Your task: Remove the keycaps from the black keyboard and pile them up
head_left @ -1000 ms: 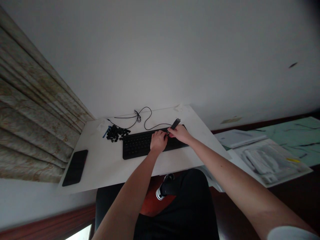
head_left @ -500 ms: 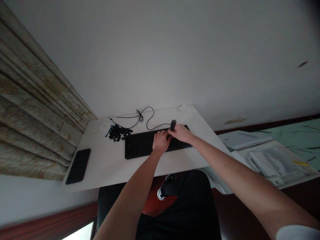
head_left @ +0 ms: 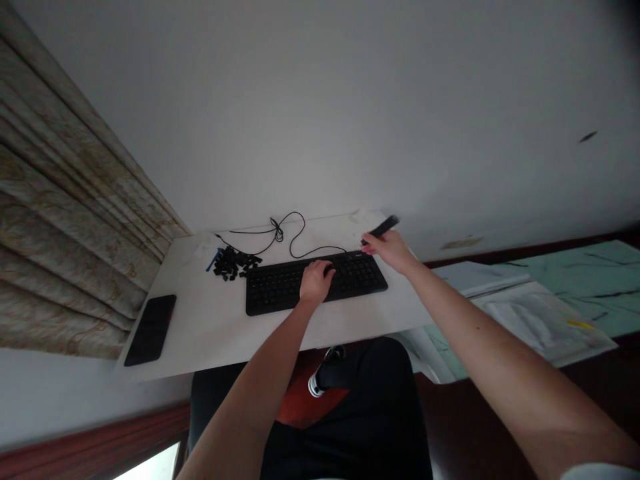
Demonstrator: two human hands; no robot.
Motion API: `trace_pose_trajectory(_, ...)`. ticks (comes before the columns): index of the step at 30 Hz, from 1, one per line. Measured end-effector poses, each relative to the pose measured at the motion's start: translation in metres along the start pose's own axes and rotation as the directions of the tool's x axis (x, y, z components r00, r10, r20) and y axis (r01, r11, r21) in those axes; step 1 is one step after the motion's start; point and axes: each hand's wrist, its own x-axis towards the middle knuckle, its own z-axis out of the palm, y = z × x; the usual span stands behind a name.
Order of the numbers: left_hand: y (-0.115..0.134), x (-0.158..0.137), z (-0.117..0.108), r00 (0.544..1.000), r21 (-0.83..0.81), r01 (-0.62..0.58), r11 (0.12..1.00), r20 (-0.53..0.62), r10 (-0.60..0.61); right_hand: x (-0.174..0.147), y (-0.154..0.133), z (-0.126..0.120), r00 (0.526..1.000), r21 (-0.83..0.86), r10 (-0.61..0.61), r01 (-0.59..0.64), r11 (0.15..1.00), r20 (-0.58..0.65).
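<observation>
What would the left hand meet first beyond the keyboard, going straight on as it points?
Probably the black cable running behind the keyboard; the left hand points that way, though its height is unclear.

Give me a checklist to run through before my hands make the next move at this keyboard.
1. Black tool gripped in the right hand: ok.
2. Tool's lower end off the keys: ok, it shows past the keyboard's far edge.
3. Left hand on the keyboard: ok.
4. Anything pinched by the left hand: cannot tell.
5. Loose black pieces away from both hands: ok, heaped by the far left corner.
6. Cable untangled: not ok, bunched.
</observation>
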Motion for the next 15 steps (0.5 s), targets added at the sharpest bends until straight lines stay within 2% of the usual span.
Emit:
trace_pose_trajectory(3, -0.002, 0.000, 0.001, 0.999, -0.056, 0.007, 0.998, -0.048, -0.010, -0.022, 0.057, 0.002, 0.961, 0.130, 0.020, 0.017, 0.991, -0.274)
trace_pose_trajectory(6, -0.002, 0.000, 0.001, 0.998, -0.064, 0.015, 0.998, -0.055, -0.019, -0.034, 0.091, 0.008, 0.888, 0.285, 0.128, 0.003, 0.959, -0.441)
trace_pose_trajectory(8, -0.001, 0.000, 0.001, 0.998, -0.061, 0.018, 0.998, -0.054, -0.022, -0.037, 0.101, 0.012, 0.866, 0.321, 0.150, 0.013, 0.947, -0.477)
trace_pose_trajectory(11, 0.001, 0.003, 0.001, 0.999, -0.091, 0.036, 0.995, -0.034, -0.039, -0.038, 0.105, 0.015, 0.856, 0.252, 0.128, 0.003, 0.968, -0.500)
trace_pose_trajectory(15, 0.001, 0.013, -0.010, 0.986, -0.220, 0.162, 0.962, 0.065, -0.151, -0.038, 0.106, 0.014, 0.845, 0.165, 0.103, -0.018, 0.986, -0.525)
